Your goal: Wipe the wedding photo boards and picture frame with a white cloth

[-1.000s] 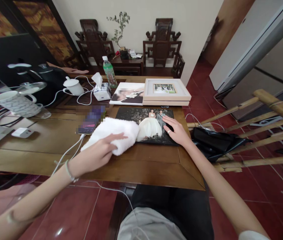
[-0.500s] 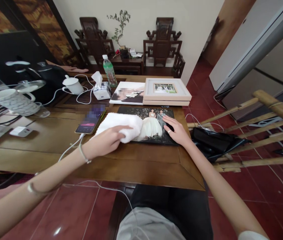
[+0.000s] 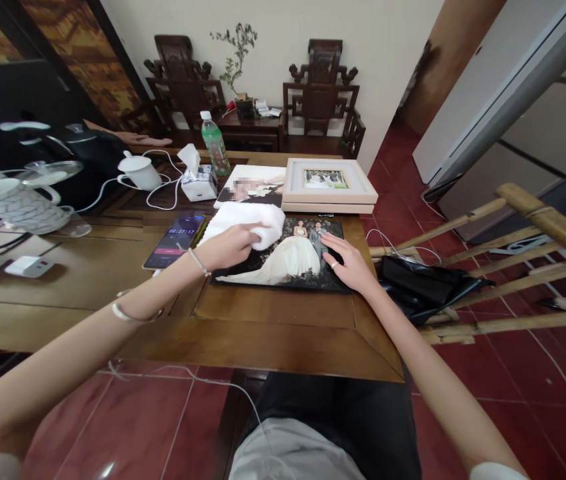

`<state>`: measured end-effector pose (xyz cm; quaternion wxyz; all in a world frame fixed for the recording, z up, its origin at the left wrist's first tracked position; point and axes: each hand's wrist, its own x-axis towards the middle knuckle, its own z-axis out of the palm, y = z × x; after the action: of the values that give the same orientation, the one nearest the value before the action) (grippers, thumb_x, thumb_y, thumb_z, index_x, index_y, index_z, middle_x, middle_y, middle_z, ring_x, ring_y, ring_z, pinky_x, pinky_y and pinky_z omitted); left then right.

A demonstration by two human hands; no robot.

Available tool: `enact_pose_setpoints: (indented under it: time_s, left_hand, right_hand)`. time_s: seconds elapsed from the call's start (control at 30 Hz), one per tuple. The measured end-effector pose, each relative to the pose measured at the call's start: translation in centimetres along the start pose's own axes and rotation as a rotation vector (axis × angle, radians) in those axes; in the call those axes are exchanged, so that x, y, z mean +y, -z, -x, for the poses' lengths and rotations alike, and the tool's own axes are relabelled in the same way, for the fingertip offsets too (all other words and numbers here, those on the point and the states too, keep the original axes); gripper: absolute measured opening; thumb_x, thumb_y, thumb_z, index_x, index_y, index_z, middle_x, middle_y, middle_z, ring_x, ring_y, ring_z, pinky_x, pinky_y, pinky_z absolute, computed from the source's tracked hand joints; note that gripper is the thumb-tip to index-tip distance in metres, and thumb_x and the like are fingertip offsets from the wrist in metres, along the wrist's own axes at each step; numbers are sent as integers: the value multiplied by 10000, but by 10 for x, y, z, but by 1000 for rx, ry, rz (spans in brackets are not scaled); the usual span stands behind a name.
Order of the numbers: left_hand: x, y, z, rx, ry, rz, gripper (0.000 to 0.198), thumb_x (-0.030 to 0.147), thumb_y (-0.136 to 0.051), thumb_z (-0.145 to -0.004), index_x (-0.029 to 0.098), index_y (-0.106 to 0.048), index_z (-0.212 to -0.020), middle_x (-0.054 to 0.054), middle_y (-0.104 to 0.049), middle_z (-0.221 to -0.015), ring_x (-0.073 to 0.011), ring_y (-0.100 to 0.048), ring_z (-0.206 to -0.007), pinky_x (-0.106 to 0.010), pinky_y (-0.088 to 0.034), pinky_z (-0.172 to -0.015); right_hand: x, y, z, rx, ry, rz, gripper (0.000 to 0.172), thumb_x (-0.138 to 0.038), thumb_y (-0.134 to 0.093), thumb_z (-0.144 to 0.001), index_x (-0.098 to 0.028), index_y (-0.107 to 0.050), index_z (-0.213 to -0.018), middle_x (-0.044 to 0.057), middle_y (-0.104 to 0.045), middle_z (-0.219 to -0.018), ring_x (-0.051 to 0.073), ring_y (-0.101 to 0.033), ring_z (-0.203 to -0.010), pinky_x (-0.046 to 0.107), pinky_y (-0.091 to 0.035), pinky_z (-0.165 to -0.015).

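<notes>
A dark wedding photo panel [image 3: 290, 263] lies flat near the table's right end, showing a couple, one in a long white dress. My left hand [image 3: 233, 247] is closed on a folded white towel [image 3: 245, 217], which covers the panel's upper left part. My right hand [image 3: 350, 261], with a ring on it, rests open on the panel's right side, fingers spread and pointing to the upper left. The fingertips of my left hand are partly sunk in the towel.
Behind the panel lie a white-edged photo [image 3: 257, 180] and stacked pale frames [image 3: 330, 190]. To the left are a phone [image 3: 175, 243], a tissue box [image 3: 200, 183], a green bottle [image 3: 216, 145], a lidded cup [image 3: 140, 171] and cables. A bamboo chair [image 3: 533, 207] stands to the right.
My left hand has moved the towel away from me, to the panel's far edge, uncovering the white dress's train. My right hand stays on the panel. The view has shifted slightly.
</notes>
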<state>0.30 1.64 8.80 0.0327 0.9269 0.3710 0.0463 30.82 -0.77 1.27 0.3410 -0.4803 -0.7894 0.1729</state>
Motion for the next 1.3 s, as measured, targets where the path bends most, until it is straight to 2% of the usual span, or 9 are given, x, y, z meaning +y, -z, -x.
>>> enact_pose_setpoints:
  time_s: [0.13, 0.23, 0.33, 0.47, 0.67, 0.77, 0.93, 1.1, 1.3]
  left_hand:
    - [56, 5, 30, -103, 0, 60, 336, -43, -392, -717, 145, -657, -800, -98, -465, -1466, -259, -393, -1380, -419, -376, -1117]
    - [98, 8, 56, -184, -3, 123, 379, -65, -401, -701, 162, -679, -823, -69, -455, -1478, -265, -374, -1394, -461, -348, -1142]
    - [122, 8, 72, -215, -61, 146, 360, -65, -434, -690, 173, -681, -796, -31, -437, -1493, -292, -350, -1406, -476, -333, -1152]
    - [114, 11, 61, -176, -65, 150, 333, -55, -429, -704, 167, -665, -785, -54, -485, -1453, -259, -451, -1340, -401, -386, -1120]
    - [65, 11, -1, -88, -76, 132, 294, -19, -396, -733, 145, -636, -775, -108, -642, -1181, -211, -631, -1044, -327, -495, -950]
    - [43, 4, -34, -42, -61, 58, 268, 11, -406, -746, 141, -638, -779, -100, -666, -1006, -203, -638, -911, -323, -505, -876]
    - [26, -2, -69, -9, -27, -45, 276, 27, -408, -753, 115, -663, -811, -116, -665, -937, -226, -625, -908, -336, -490, -862]
    - [44, 0, -56, -45, -36, 18, 293, 8, -405, -719, 113, -668, -793, -125, -664, -976, -231, -634, -900, -354, -506, -860]
    - [111, 10, 9, -134, -135, 212, 348, -30, -405, -715, 185, -656, -827, -57, -647, -1182, -207, -609, -1068, -323, -496, -963]
  right_hand:
    - [1, 0, 0, -5, -1, -14, 400, -305, -512, -902, -260, -612, -1287, 66, -564, -1384, 248, -448, -1346, 538, -298, -1142]
    - [1, -1, 0, -6, 1, -12, 400, -311, -508, -905, -256, -610, -1288, 67, -563, -1385, 244, -449, -1346, 531, -294, -1146]
    - [1, -1, 0, -5, 14, 2, 402, -312, -498, -909, -231, -611, -1286, 85, -566, -1381, 242, -452, -1343, 529, -298, -1142]
    - [2, -2, 0, 0, 16, 3, 398, -307, -501, -906, -236, -614, -1281, 83, -569, -1378, 242, -459, -1338, 529, -312, -1134]
    - [2, -1, 0, -8, 1, 8, 406, -306, -502, -904, -241, -606, -1291, 82, -559, -1388, 251, -446, -1348, 544, -299, -1137]
    - [1, 1, 0, -21, 1, 1, 409, -305, -500, -906, -250, -602, -1299, 78, -555, -1392, 254, -442, -1350, 547, -296, -1137]
    - [0, 1, 0, -18, 3, -5, 410, -304, -506, -903, -270, -601, -1300, 64, -559, -1390, 254, -443, -1350, 549, -295, -1138]
    - [1, 0, 0, -17, 7, -1, 413, -304, -502, -904, -248, -600, -1302, 78, -552, -1394, 253, -448, -1346, 544, -298, -1139]
    - [2, -1, -1, -4, 6, -11, 398, -307, -513, -901, -268, -613, -1284, 61, -564, -1384, 246, -457, -1340, 532, -301, -1141]
